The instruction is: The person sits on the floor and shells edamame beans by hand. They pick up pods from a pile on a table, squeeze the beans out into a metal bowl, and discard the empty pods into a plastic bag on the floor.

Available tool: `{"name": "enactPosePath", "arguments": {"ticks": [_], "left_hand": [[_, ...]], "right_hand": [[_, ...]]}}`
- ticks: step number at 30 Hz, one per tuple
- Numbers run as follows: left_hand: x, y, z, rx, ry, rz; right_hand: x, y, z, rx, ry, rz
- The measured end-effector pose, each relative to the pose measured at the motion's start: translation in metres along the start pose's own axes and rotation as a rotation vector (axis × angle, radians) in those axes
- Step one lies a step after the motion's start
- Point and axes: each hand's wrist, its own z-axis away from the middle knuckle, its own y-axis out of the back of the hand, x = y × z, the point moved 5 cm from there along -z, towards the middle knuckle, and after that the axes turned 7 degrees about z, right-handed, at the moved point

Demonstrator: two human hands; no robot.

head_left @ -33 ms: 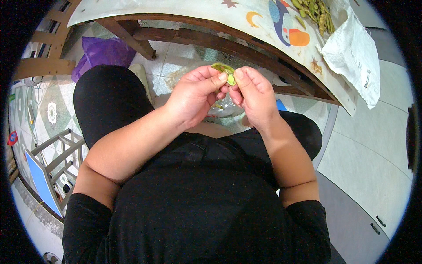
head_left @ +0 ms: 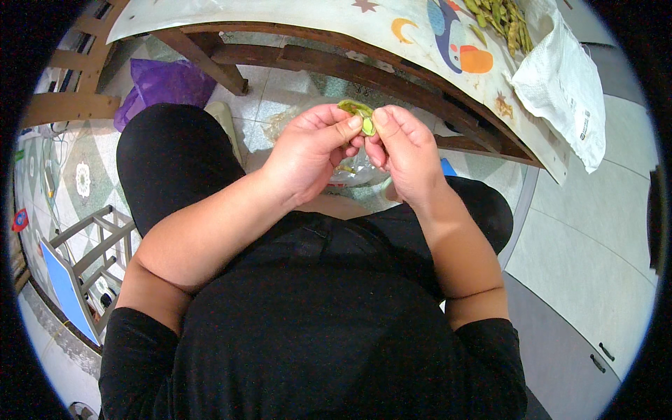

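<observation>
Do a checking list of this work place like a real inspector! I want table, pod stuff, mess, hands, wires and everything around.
Surface: white printed cover on a wooden table.
Job's things: one green pod, split open; loose pile of pods on the cover, beside a white sack.
Clutter: purple bag and clear plastic, both low down near the floor.
Hands: left hand and right hand both pinch the green pod.
Cables: thin cord-like lines, far left; too small to be sure.
Surroundings: blue-topped stool, left; pale cabinet doors, right.
</observation>
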Motion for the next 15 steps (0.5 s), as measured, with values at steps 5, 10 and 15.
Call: {"name": "enactPosePath", "arguments": {"ticks": [5,10,15], "left_hand": [[0.002,0.000,0.001,0.051,-0.057,-0.071],[-0.002,0.005,0.000,0.094,0.036,-0.026],[0.001,-0.001,0.003,0.175,0.007,-0.228]], "right_hand": [[0.002,0.000,-0.003,0.019,0.059,-0.021],[-0.005,0.002,-0.002,0.145,0.247,0.351],[-0.012,0.007,-0.002,0.272,0.343,0.874]]}}
